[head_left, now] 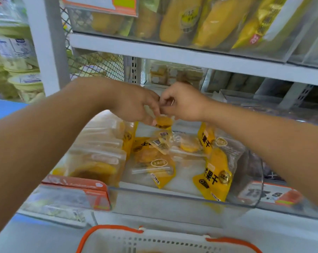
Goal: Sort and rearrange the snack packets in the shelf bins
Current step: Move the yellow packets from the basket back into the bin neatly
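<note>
From the head camera I see my left hand (134,105) and right hand (182,103) meeting over the clear bin (182,199), fingers of both pinched on one small yellow packet (163,122) above the loose packets (154,161) inside.

Yellow-and-clear snack packets (154,161) are scattered flat inside a clear bin (182,198). One small packet (163,122) is held above them.

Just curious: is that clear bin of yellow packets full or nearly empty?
Partly filled: the clear bin holds scattered yellow packets, with bare floor showing between them.
</note>
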{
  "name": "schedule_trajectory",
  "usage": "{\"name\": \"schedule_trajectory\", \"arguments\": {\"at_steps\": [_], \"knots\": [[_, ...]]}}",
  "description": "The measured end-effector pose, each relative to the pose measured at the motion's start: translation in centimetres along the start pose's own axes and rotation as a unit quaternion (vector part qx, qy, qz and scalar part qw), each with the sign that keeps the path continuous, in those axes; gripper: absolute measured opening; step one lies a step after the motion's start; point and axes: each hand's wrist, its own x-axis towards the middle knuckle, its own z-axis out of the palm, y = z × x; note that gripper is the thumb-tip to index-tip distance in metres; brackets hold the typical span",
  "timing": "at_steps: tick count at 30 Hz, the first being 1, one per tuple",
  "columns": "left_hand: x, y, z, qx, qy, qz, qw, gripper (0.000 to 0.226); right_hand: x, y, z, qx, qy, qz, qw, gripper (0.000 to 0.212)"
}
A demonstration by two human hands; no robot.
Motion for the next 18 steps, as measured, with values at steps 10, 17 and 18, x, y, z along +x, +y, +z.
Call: {"name": "schedule_trajectory", "arguments": {"at_steps": [10,17,18], "knots": [[0.2,-0.6,0.9,0.058,0.062,-0.02,0.996,0.052,-6.8,-1.4,-3.3,-0.301,-0.012,0.253,0.92,0.015],[-0.8,-1.1,1.0,-0.003,0.141,0.013,0.99,0.046,-8.8,-1.3,-2.1,-0.135,0.078,0.03,0.987,0.047],[-1.0,-1.2,1.0,-0.011,0.137,0.011,0.99,0.05,-8.9,-1.7,-2.0,-0.112,0.063,-0.021,0.991,0.039]]}}
